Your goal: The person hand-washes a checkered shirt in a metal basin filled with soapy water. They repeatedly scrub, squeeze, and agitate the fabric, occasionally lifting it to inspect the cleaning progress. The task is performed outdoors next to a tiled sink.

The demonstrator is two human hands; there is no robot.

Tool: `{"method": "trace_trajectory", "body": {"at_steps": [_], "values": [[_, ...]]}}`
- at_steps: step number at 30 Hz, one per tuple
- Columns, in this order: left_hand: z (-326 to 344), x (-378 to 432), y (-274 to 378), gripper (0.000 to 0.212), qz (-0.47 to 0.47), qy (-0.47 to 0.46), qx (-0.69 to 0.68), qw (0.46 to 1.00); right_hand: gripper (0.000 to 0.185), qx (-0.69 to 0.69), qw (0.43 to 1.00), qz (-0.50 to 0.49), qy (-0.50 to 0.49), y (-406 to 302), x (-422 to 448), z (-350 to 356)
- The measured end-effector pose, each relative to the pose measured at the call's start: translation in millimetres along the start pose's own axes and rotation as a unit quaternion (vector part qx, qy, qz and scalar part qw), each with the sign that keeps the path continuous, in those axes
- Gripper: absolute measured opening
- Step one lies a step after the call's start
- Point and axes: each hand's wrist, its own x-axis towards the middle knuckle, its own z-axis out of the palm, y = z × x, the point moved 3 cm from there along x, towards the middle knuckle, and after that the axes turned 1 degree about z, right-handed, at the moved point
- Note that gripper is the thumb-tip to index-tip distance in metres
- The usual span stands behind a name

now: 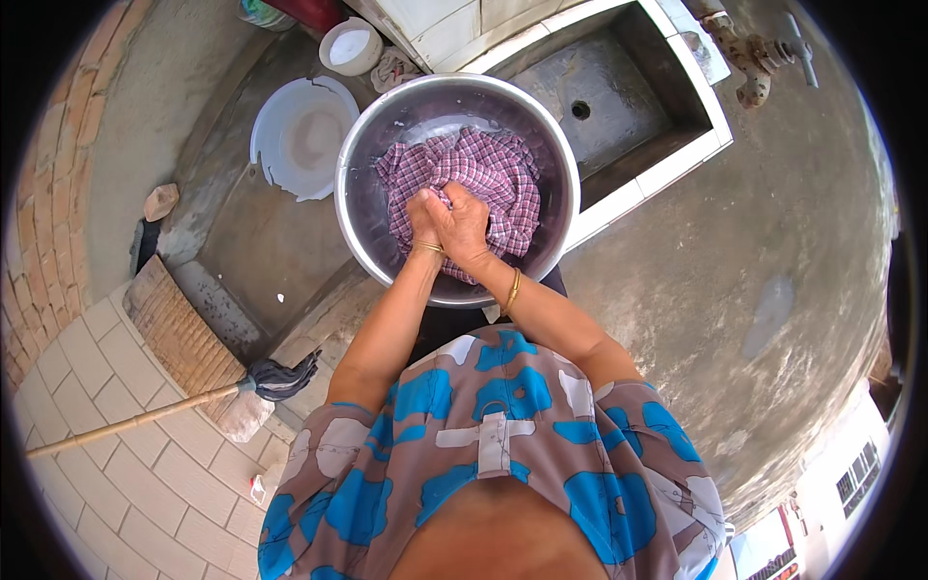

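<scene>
A large round metal basin (348,217) stands before me, with a wet checked cloth (500,167) in pink, purple and white bunched inside and a little water showing at the far side. My left hand (423,217) and my right hand (464,221) meet over the near middle of the basin, their fingers closed on a gathered part of the cloth. The thumbs lie close together. Which hand holds which fold cannot be told. Each wrist wears a thin gold-coloured bangle.
A broken white plastic basin (297,130) lies at the left, near a small tub (351,45) of white stuff and a rag (395,70). A tiled-rim sink (609,94) adjoins the basin on the right, under a rusty tap (754,61). A mop (279,378) lies lower left.
</scene>
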Motion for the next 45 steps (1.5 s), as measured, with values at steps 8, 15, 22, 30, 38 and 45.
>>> {"method": "trace_trajectory", "body": {"at_steps": [8,15,22,30,38,45], "values": [[23,0,65,0.030,-0.058,-0.039,-0.140,0.988,0.020,0.431,0.835,0.321,-0.115,35,45,-16],[38,-29,61,0.017,-0.038,-0.151,-0.050,0.987,0.016,0.420,0.858,0.292,-0.051,41,37,-27],[19,-7,45,0.012,-0.028,0.047,-0.100,0.994,0.036,0.247,0.949,0.187,-0.062,32,35,-36],[51,-34,30,0.033,-0.028,0.085,0.009,0.996,0.030,-0.023,0.998,0.061,-0.018,35,34,-13],[41,-20,26,0.027,-0.016,0.072,-0.031,0.997,0.023,-0.031,0.999,0.028,-0.022,14,29,-12],[50,-22,55,0.031,0.017,0.022,-0.005,1.000,0.023,0.024,0.998,-0.052,-0.017,-13,-6,-17]]}}
